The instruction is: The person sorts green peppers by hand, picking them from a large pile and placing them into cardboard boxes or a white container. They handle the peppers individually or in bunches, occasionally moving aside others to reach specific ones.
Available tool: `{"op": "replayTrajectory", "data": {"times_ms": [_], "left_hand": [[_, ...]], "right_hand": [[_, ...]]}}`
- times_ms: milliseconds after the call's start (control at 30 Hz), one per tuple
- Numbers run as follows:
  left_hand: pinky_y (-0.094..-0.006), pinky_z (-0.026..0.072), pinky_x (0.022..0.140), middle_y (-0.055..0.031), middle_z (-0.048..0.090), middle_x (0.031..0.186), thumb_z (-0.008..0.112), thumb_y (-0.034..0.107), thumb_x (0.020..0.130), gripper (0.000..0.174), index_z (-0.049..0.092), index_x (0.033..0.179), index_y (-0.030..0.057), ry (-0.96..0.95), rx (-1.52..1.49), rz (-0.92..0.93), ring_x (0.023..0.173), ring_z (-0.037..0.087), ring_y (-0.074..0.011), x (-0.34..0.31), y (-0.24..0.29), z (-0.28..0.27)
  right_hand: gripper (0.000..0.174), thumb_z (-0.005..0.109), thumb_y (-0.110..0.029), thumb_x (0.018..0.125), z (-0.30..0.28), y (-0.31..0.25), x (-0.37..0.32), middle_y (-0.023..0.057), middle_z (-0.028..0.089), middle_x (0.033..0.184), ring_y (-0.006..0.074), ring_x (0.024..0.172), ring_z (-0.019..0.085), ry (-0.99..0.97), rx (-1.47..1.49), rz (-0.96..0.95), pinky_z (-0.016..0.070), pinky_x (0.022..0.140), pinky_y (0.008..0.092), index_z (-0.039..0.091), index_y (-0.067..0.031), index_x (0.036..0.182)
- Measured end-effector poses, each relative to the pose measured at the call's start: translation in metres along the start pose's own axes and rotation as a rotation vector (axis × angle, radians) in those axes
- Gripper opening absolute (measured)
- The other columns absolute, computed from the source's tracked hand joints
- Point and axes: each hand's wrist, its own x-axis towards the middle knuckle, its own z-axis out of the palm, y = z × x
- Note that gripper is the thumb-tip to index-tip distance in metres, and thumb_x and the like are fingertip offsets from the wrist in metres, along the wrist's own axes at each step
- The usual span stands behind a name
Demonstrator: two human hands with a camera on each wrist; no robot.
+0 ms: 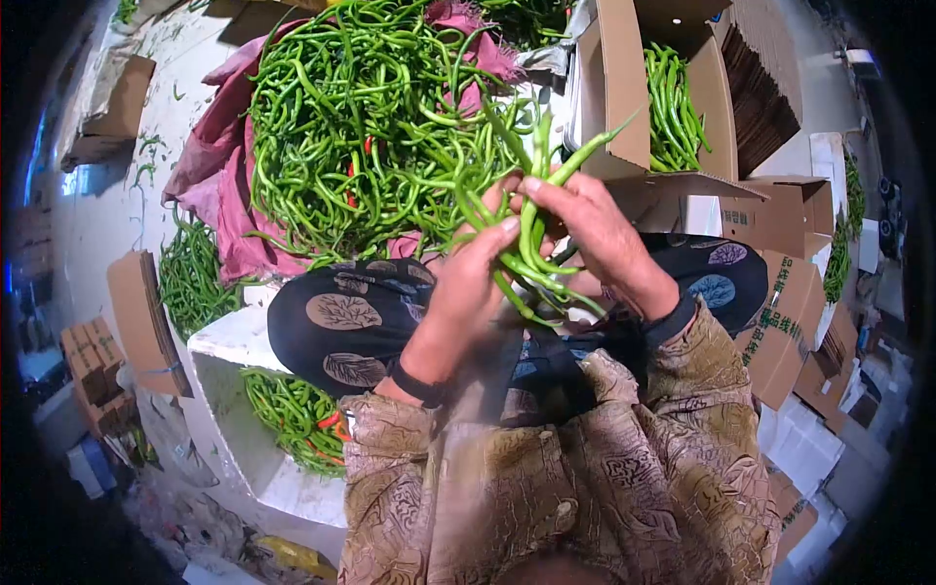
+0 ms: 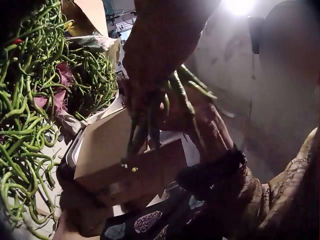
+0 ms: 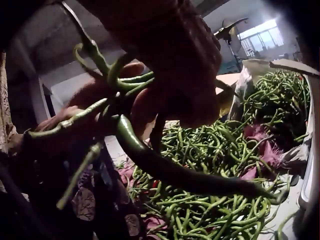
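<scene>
Over the lap, both hands hold a small bunch of long green chili peppers (image 1: 531, 229). The left hand (image 1: 463, 288) grips the bunch from the left, thumb across it. From the other side the right hand (image 1: 604, 229) pinches peppers between thumb and fingers, their ends fanning out above and below. In the right wrist view a thick, dark green chili pepper (image 3: 170, 172) sticks out below the fingers. Beyond the hands lies a big heap of green chili peppers (image 1: 341, 117), with a few red ones, on a pink cloth (image 1: 229, 210).
An open cardboard box (image 1: 624, 88) at the upper right holds lined-up green peppers (image 1: 673, 107). At lower left, a white foam box (image 1: 229, 341) contains green and red peppers. Flattened cardboard (image 1: 765, 107) is stacked at right, and more cartons (image 1: 780, 322) stand beside the right knee.
</scene>
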Motion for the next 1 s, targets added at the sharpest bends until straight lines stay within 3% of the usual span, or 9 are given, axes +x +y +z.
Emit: {"op": "replayTrajectory", "data": {"times_ms": [167, 267, 333, 400, 533, 700, 833, 867, 1000], "left_hand": [[-0.0369, 0.0495, 0.093, -0.0192, 0.057, 0.114, 0.043, 0.011, 0.094, 0.047, 0.033, 0.138, -0.0001, -0.052, -0.052, -0.011, 0.102, 0.06, -0.0267, 0.003, 0.004, -0.007], [-0.0366, 0.0521, 0.086, -0.0202, 0.059, 0.107, 0.044, 0.012, 0.094, 0.043, 0.037, 0.135, 0.0013, 0.211, -0.063, -0.016, 0.092, 0.061, -0.0257, -0.004, 0.014, 0.008], [-0.0375, 0.0527, 0.085, -0.0188, 0.06, 0.105, 0.045, 0.013, 0.094, 0.04, 0.04, 0.132, 0.0009, 0.212, -0.1, 0.067, 0.092, 0.061, -0.0261, -0.003, 0.011, -0.005], [-0.0363, 0.0528, 0.084, -0.0161, 0.062, 0.103, 0.048, 0.015, 0.094, 0.041, 0.041, 0.132, 0.0005, 0.211, -0.086, 0.094, 0.092, 0.061, -0.0246, -0.003, 0.015, -0.007], [-0.0327, 0.053, 0.083, -0.0151, 0.061, 0.103, 0.048, 0.011, 0.092, 0.045, 0.038, 0.134, -0.0022, 0.082, -0.16, 0.08, 0.09, 0.061, -0.0222, -0.004, 0.02, -0.01], [-0.0296, 0.0516, 0.085, -0.0149, 0.058, 0.11, 0.052, 0.001, 0.087, 0.056, 0.032, 0.139, -0.0036, -0.014, -0.18, 0.062, 0.091, 0.059, -0.0199, -0.008, 0.027, 0.0], [-0.0295, 0.0492, 0.089, -0.016, 0.056, 0.115, 0.052, 0.001, 0.088, 0.054, 0.033, 0.138, -0.0038, -0.078, -0.225, 0.095, 0.099, 0.058, -0.0201, -0.005, 0.024, -0.001], [-0.0295, 0.0492, 0.089, -0.016, 0.056, 0.115, 0.052, 0.001, 0.088, 0.054, 0.033, 0.138, -0.0038, -0.078, -0.223, 0.095, 0.099, 0.058, -0.0201, -0.003, 0.023, 0.0], [-0.028, 0.0453, 0.093, -0.0142, 0.054, 0.126, 0.055, 0.01, 0.092, 0.05, 0.036, 0.137, -0.002, 0.222, 0.133, 0.222, 0.113, 0.054, -0.0188, 0.005, 0.01, 0.002]], "right_hand": [[0.03, 0.052, -0.027, 0.094, -0.012, -0.002, 0.015, 0.0111, 0.063, 0.088, 0.0165, 0.074, 0.063, 0.115, 0.285, -0.066, 0.0535, 0.061, 0.0296, 0.055, 0.0008, 0.105], [0.032, 0.048, -0.021, 0.096, -0.033, 0.005, 0.022, 0.0122, 0.063, 0.09, 0.0197, 0.079, 0.064, -0.024, 0.766, -0.018, 0.0544, 0.073, 0.0335, 0.051, 0.0034, 0.117], [0.035, 0.047, -0.022, 0.097, -0.031, 0.0, 0.016, 0.0118, 0.063, 0.09, 0.0207, 0.08, 0.064, -0.037, 0.86, -0.029, 0.0543, 0.074, 0.0334, 0.049, 0.0044, 0.121], [0.036, 0.047, -0.022, 0.098, -0.034, 0.002, 0.014, 0.011, 0.063, 0.09, 0.0201, 0.08, 0.064, -0.245, 0.993, -0.009, 0.055, 0.074, 0.033, 0.048, 0.0047, 0.122], [0.034, 0.049, -0.018, 0.097, -0.038, 0.012, 0.013, 0.0094, 0.064, 0.091, 0.0189, 0.079, 0.065, -0.237, 0.891, -0.028, 0.056, 0.077, 0.0338, 0.048, 0.0051, 0.123], [0.033, 0.042, -0.011, 0.092, -0.036, 0.009, 0.004, 0.0253, 0.058, 0.117, 0.0361, 0.111, 0.058, -0.322, 0.995, 0.046, 0.0478, 0.096, 0.0436, 0.051, 0.0071, 0.119], [0.033, 0.043, -0.012, 0.093, -0.025, 0.019, 0.0, 0.0244, 0.058, 0.118, 0.0355, 0.109, 0.059, -0.297, 0.846, 0.169, 0.0476, 0.097, 0.0423, 0.05, 0.0073, 0.119], [0.035, 0.051, -0.016, 0.092, -0.022, 0.019, -0.007, 0.0191, 0.057, 0.119, 0.0308, 0.11, 0.058, -0.308, 0.716, 0.142, 0.0454, 0.099, 0.0379, 0.048, 0.0045, 0.121], [0.083, 0.075, -0.014, 0.077, 0.02, 0.008, -0.021, 0.0083, 0.044, 0.133, 0.0183, 0.124, 0.043, -0.287, 0.262, 0.042, 0.0377, 0.104, 0.0315, 0.026, -0.0023, 0.143]]}}
